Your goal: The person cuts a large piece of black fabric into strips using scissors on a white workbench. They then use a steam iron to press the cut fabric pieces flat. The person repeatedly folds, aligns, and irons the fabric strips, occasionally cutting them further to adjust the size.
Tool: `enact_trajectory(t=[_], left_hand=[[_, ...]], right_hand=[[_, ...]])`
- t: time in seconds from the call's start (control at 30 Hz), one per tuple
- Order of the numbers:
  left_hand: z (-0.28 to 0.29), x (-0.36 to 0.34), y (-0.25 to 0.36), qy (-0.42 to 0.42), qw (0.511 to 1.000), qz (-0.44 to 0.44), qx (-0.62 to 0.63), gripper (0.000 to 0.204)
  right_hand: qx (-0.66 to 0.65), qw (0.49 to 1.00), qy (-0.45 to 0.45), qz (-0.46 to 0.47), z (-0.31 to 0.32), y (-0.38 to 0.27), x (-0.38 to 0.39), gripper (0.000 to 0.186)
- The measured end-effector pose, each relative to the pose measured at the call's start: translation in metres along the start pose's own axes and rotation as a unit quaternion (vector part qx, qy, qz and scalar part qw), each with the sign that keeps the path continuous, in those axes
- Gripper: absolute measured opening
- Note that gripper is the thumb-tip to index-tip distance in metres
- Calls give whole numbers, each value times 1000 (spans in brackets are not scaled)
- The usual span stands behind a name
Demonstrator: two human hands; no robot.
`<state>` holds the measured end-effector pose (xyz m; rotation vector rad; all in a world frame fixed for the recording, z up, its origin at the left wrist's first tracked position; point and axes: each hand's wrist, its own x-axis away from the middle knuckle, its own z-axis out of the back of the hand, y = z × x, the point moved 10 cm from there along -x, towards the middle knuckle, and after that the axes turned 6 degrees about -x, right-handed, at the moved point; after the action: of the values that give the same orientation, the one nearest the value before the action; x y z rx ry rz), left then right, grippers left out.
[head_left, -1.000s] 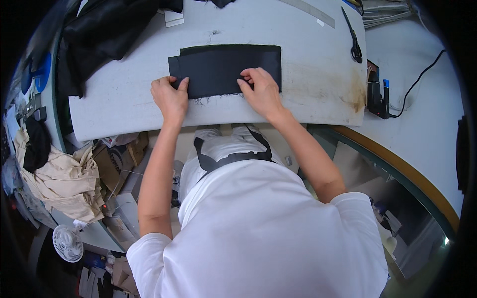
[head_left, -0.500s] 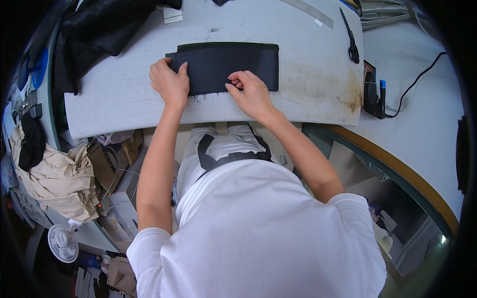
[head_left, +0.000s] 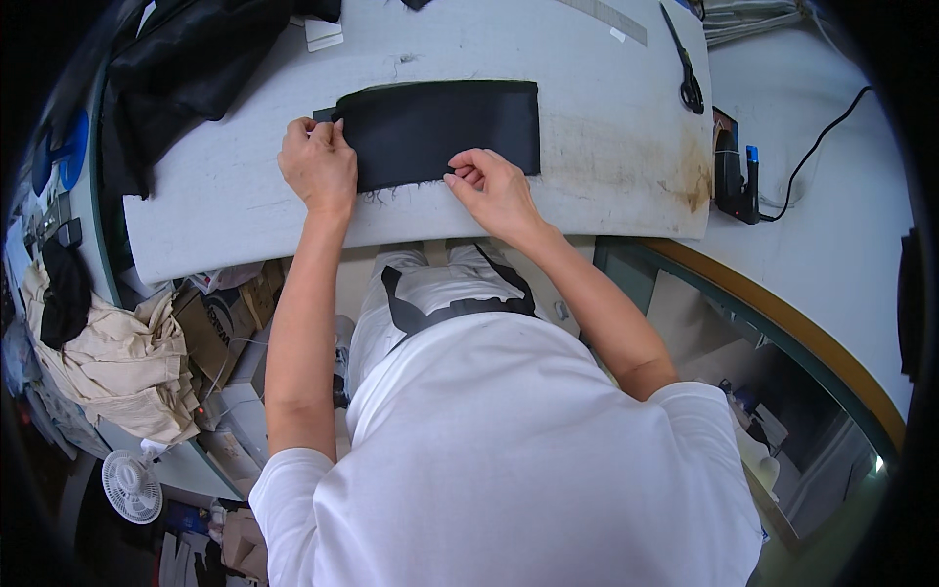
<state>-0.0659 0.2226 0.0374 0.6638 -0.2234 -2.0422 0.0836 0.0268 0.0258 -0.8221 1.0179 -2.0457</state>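
A black rectangular piece of cloth [head_left: 440, 127] lies flat on the white-topped table, with loose threads fraying along its near edge. It seems to be layered: a dark corner sticks out at its left end. My left hand [head_left: 318, 166] is closed at that end, thumb and fingers pinching the cloth's left edge. At the near edge, right of the middle, rests my right hand [head_left: 497, 191]. Its fingers are curled and the thumb comes close to the index fingertip; whether they grip the cloth or a thread there is too small to tell.
Black scissors [head_left: 690, 78] and a metal ruler [head_left: 611, 20] lie toward the far right of the table [head_left: 606, 127]. Beyond its right edge stands a black device [head_left: 734, 181] with a cord. Dark fabric [head_left: 186, 73] is heaped at the far left. Beige cloth [head_left: 117, 352] hangs lower left.
My left hand has shifted left and its fingers have closed at the cloth's left end, where more of the under corner shows. My right hand stays nearly in place.
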Motion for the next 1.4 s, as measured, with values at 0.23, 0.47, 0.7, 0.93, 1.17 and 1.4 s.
enact_trajectory(t=[0.23, 0.47, 0.7, 0.93, 1.17, 1.4], left_hand=[[24, 2, 36, 41, 990, -132, 3, 13], [14, 51, 153, -126, 930, -178, 297, 7], [2, 51, 114, -98, 971, -101, 195, 16], [-18, 21, -35, -147, 958, 193, -155, 65], [12, 13, -59, -109, 983, 150, 12, 34], [106, -65, -128, -3, 953, 114, -280, 44]], right_hand=[[-80, 995, -17, -62, -5, 5, -2, 29], [-475, 858, -35, -193, 3, 23, -4, 29], [-294, 914, 173, -220, 184, 109, 42, 23], [-136, 944, 156, -255, 297, 233, 57, 17], [-185, 957, 55, -216, 285, 256, 27, 19], [36, 995, -11, -89, 249, 193, -26, 24]])
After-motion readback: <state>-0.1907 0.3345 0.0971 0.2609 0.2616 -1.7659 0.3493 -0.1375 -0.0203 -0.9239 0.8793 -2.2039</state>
